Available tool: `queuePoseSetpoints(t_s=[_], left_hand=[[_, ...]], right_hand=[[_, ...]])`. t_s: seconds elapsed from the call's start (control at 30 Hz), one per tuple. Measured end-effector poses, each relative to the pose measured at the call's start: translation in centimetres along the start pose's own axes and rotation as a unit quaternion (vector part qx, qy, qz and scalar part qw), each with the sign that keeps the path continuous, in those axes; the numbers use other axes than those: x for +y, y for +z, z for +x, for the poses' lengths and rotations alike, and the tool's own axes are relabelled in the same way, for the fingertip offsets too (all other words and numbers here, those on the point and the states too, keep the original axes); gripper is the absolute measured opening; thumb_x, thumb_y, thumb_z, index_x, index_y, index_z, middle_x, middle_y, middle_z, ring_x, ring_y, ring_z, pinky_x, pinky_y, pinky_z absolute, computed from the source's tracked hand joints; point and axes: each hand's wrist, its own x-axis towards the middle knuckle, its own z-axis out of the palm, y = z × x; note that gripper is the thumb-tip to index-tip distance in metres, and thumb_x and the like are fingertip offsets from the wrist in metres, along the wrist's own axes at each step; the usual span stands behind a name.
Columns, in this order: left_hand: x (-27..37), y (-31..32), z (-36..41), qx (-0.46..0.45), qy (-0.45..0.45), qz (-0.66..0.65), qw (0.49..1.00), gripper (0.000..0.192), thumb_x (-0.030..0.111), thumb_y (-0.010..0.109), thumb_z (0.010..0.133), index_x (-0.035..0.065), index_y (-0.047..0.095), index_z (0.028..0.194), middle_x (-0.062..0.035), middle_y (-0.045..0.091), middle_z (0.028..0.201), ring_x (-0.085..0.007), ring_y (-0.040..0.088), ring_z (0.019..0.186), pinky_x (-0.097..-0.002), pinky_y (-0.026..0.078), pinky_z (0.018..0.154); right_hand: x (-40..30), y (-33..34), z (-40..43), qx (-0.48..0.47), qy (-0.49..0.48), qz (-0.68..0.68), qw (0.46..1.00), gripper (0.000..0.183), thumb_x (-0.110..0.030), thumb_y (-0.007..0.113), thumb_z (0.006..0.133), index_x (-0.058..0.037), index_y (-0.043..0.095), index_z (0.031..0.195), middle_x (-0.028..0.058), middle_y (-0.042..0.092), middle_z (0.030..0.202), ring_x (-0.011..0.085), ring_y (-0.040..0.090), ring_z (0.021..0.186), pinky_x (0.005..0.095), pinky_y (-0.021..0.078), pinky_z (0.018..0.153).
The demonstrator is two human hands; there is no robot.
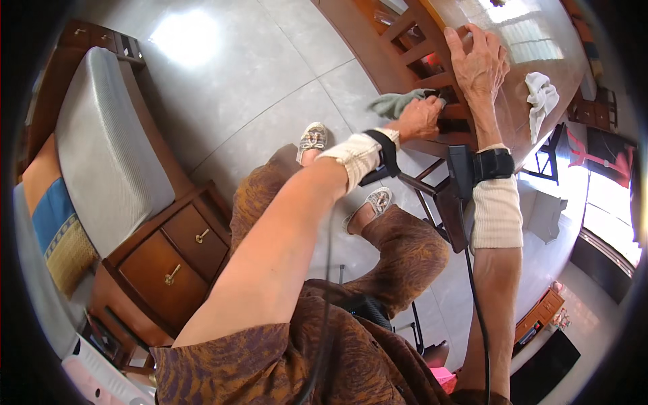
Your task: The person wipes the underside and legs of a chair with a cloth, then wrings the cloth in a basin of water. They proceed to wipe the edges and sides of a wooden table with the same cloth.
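Note:
A grey-green cloth (397, 105) is bunched in my left hand (417, 119), whose fingers press against the wooden slatted side (428, 81) under a glossy tabletop; the fingertips are partly hidden between the slats. My right hand (478, 61) rests palm down at the edge of that tabletop (536, 30), fingers bent and spread, holding nothing. A crumpled white cloth (541, 98) lies on the tabletop to the right of this hand. Both wrists wear cream knitted cuffs with black straps and devices.
A dark wooden stool or chair (450, 212) stands below the table edge, close to my right forearm. A cable (473, 293) runs along that arm. To the left are a wooden drawer unit (162, 258) and a grey cushion (109, 152). My feet are on grey floor tiles (263, 91).

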Motion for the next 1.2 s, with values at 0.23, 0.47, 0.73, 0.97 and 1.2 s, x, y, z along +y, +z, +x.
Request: queuePoseSetpoints(t_s=[0.23,0.47,0.73,0.97,1.2], left_hand=[[-1.7,-0.4,2.2,-0.084,0.033,0.076,0.993,0.035,0.023,0.061,0.069,0.0077,0.053,0.1,-0.013,0.059,0.098,-0.0302,0.056,0.099,-0.0455,0.041,0.079],[-1.6,1.1,0.8,0.017,0.014,-0.151,0.988,0.045,0.021,0.066,0.067,-0.0043,0.048,0.099,-0.024,0.055,0.1,-0.0403,0.054,0.098,-0.0426,0.043,0.083],[-0.5,1.6,1.3,0.008,-0.014,-0.13,0.991,0.039,0.017,0.066,0.068,-0.0067,0.048,0.093,-0.0259,0.053,0.096,-0.0411,0.054,0.094,-0.0448,0.044,0.08],[4.4,0.2,-2.9,0.145,0.045,-0.231,0.961,0.034,0.013,0.063,0.074,-0.0041,0.041,0.093,-0.0221,0.04,0.093,-0.0375,0.042,0.087,-0.0432,0.037,0.079],[4.8,-0.4,-3.9,0.24,0.045,-0.241,0.939,0.03,0.013,0.061,0.075,-0.005,0.045,0.093,-0.0217,0.044,0.089,-0.0401,0.045,0.085,-0.0442,0.039,0.075]], right_hand=[[-0.1,0.6,0.0,0.027,-0.025,-0.017,0.999,0.047,-0.053,0.056,0.08,-0.0168,0.061,0.109,0.0085,0.056,0.11,0.0318,0.049,0.106,0.0477,0.0358,0.09],[0.1,-0.2,0.3,0.001,-0.011,-0.03,0.999,0.048,-0.054,0.056,0.08,-0.0165,0.061,0.109,0.0084,0.056,0.109,0.0323,0.05,0.105,0.0478,0.0375,0.089],[-0.4,0.6,0.3,0.012,-0.029,-0.021,0.999,0.048,-0.055,0.056,0.08,-0.0165,0.062,0.109,0.0091,0.056,0.109,0.0325,0.05,0.106,0.0488,0.0371,0.089],[0.1,0.2,0.3,0.02,-0.028,-0.016,0.999,0.049,-0.055,0.057,0.079,-0.0158,0.061,0.108,0.0094,0.057,0.108,0.0329,0.05,0.106,0.0504,0.0367,0.088],[-2.8,-2.1,0.0,-0.004,0.02,0.032,0.999,0.041,-0.037,0.061,0.079,-0.0059,0.059,0.106,0.014,0.054,0.105,0.0328,0.048,0.102,0.0444,0.0342,0.091]])
